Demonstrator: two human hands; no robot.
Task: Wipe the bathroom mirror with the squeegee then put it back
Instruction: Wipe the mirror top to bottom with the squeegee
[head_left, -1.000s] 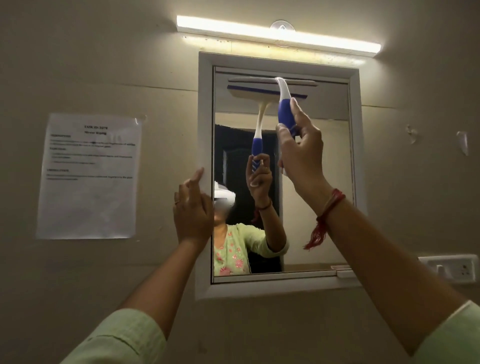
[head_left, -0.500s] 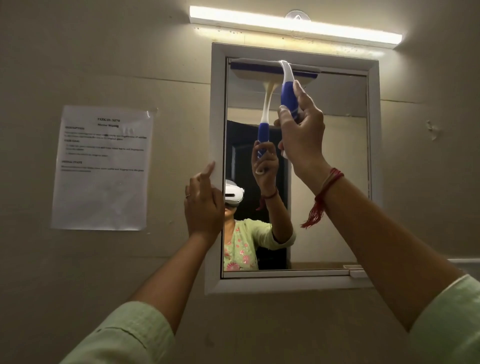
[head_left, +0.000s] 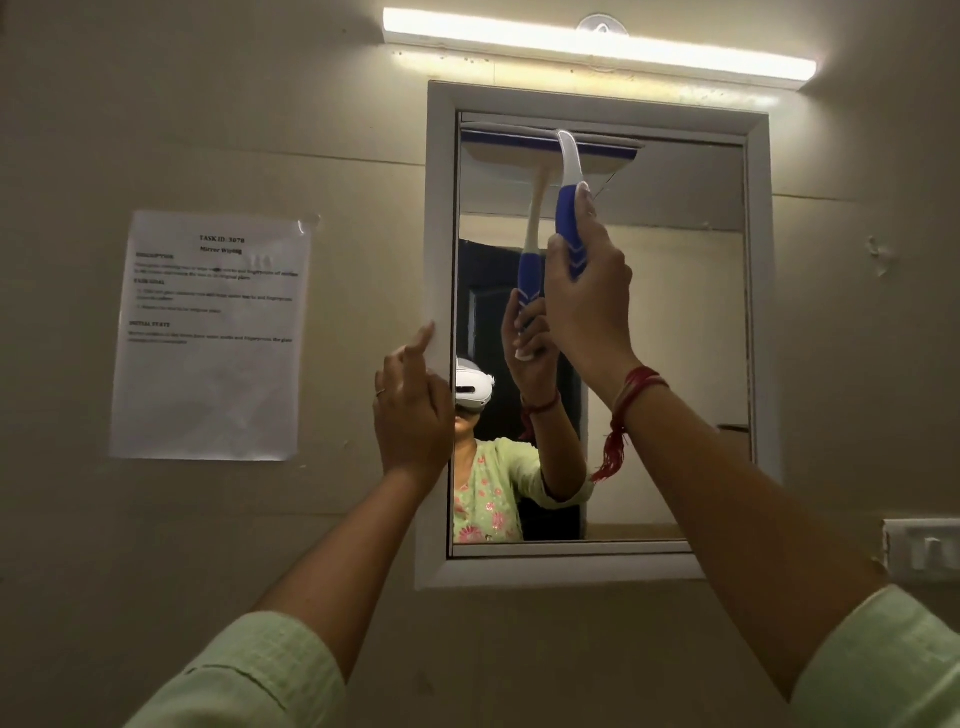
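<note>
A white-framed mirror (head_left: 675, 332) hangs on the beige wall. My right hand (head_left: 587, 291) grips the blue and white handle of the squeegee (head_left: 569, 176), whose blade lies flat against the glass along the mirror's top edge. My left hand (head_left: 413, 410) rests on the left side of the mirror frame (head_left: 439, 208), its index finger pointing up along the frame. The glass reflects the squeegee, my arm and a person in a green top wearing a white headset.
A lit tube light (head_left: 597, 49) runs above the mirror. A printed paper sheet (head_left: 210, 332) is taped to the wall at the left. A white switch plate (head_left: 922, 553) sits at the right edge, beside the mirror's lower corner.
The squeegee blade went from a little below the top of the glass up to its top edge and stays there. My left hand keeps its place on the frame.
</note>
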